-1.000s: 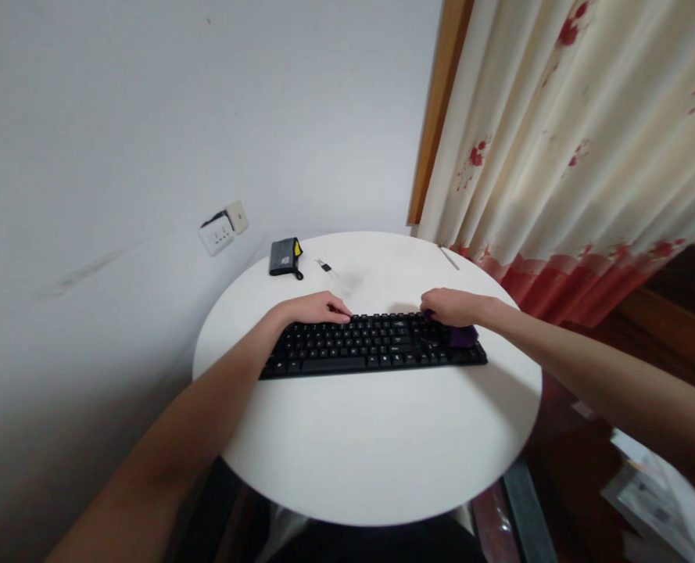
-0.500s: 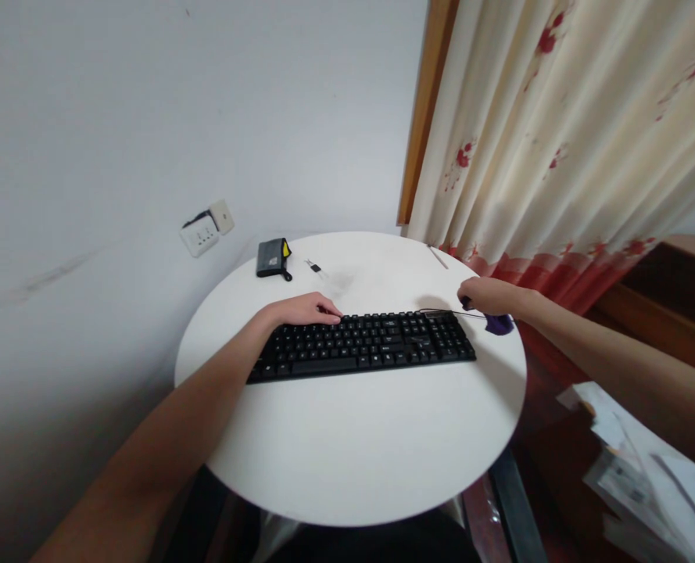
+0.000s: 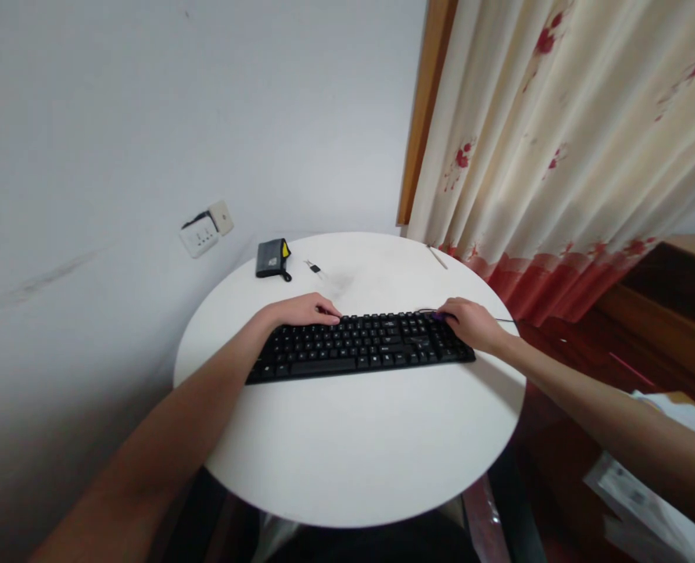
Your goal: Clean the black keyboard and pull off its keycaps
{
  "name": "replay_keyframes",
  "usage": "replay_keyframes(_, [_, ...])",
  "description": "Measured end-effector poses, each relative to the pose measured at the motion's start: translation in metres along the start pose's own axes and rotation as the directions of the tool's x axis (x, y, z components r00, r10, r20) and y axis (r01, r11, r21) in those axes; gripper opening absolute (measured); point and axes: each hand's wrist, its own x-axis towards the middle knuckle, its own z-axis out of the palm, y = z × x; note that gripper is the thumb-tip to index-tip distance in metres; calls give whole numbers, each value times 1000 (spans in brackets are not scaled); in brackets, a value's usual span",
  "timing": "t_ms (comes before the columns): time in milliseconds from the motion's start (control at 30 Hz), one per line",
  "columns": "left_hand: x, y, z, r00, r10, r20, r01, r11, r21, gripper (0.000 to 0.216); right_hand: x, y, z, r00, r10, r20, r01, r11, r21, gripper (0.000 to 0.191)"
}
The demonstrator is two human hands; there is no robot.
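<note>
A black keyboard (image 3: pixel 359 348) lies across the round white table (image 3: pixel 359 446). My left hand (image 3: pixel 303 310) rests on the keyboard's rear left edge, fingers together, pressing it down. At the keyboard's right end, my right hand (image 3: pixel 470 324) lies curled over the keys. A bit of purple cloth (image 3: pixel 439 317) shows at its fingertips; the rest is hidden under the hand. A thin black cable (image 3: pixel 504 320) runs from behind that hand toward the table's right edge.
A grey pouch with a yellow corner (image 3: pixel 270 258) and a small clip (image 3: pixel 315 267) lie at the table's back, a thin stick (image 3: pixel 438 256) at the back right. A wall socket (image 3: pixel 200 233) is on the left, a curtain (image 3: pixel 558 141) on the right, papers (image 3: pixel 646 500) low right.
My right hand swung out past the keyboard's right end with the purple cloth, then came back onto the right-hand keys. My left hand stayed put.
</note>
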Motion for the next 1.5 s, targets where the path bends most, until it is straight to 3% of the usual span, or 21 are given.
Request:
replay_keyframes(133, [0, 0, 0, 1000, -2, 0, 2, 1000, -5, 39, -2, 15, -10, 951, 301, -65, -307, 946, -104, 29])
replay_keyframes(233, [0, 2, -1, 1000, -8, 2, 8, 1000, -3, 38, 3, -1, -11, 890, 417, -182, -431, 902, -40, 31])
replay_keyframes(433, [-2, 6, -1, 1000, -22, -6, 22, 1000, 2, 39, -6, -78, 16, 933, 334, -130, -313, 936, 158, 33])
replay_keyframes(600, [-1, 7, -1, 1000, -13, 3, 13, 1000, -1, 40, -45, -121, 35, 971, 157, -182, -75, 918, 390, 39])
replay_keyframes(700, [-1, 7, -2, 1000, -21, 2, 21, 1000, 2, 41, -67, -138, 35, 978, 68, -199, 48, 850, 524, 45])
replay_keyframes(767, [0, 8, -2, 1000, -26, 0, 26, 1000, 8, 41, -75, -144, 31, 985, 58, -161, 53, 790, 610, 43])
replay_keyframes(900, [-1, 7, -2, 1000, -17, 5, 17, 1000, 20, 42, -70, -135, 16, 978, 177, -114, -25, 634, 773, 28])
replay_keyframes(967, [-1, 6, -2, 1000, -9, 9, 9, 1000, 22, 42, -59, -115, 5, 937, 324, -130, -68, 535, 842, 23])
replay_keyframes(1033, [0, 4, -2, 1000, -3, 6, 3, 1000, 29, 43, -46, -88, -9, 847, 490, -208, -83, 507, 858, 25])
replay_keyframes(1133, [0, 4, -2, 1000, 5, 5, -5, 999, 38, 42, -26, -49, -24, 680, 617, -396, -46, 576, 816, 29])
replay_keyframes(1200, [0, 5, -2, 1000, 6, 6, -6, 999, 35, 42, -16, -34, -27, 654, 605, -455, -47, 632, 773, 32])
replay_keyframes(1233, [-1, 6, -3, 1000, 6, 7, -6, 999, 33, 42, -12, -30, -25, 670, 574, -471, -62, 675, 735, 31])
replay_keyframes(1300, [-1, 7, -3, 1000, 8, 4, -9, 999, 36, 42, -8, -30, -15, 761, 469, -447, -107, 771, 627, 29])
replay_keyframes(1400, [-2, 8, -3, 1000, 12, -3, -12, 999, 50, 43, -15, -39, 7, 920, 296, -256, -155, 877, 454, 30])
replay_keyframes(1500, [-2, 7, -2, 1000, 4, -1, -4, 999, 38, 42, -41, -51, 25, 949, 248, -195, -161, 913, 375, 36])
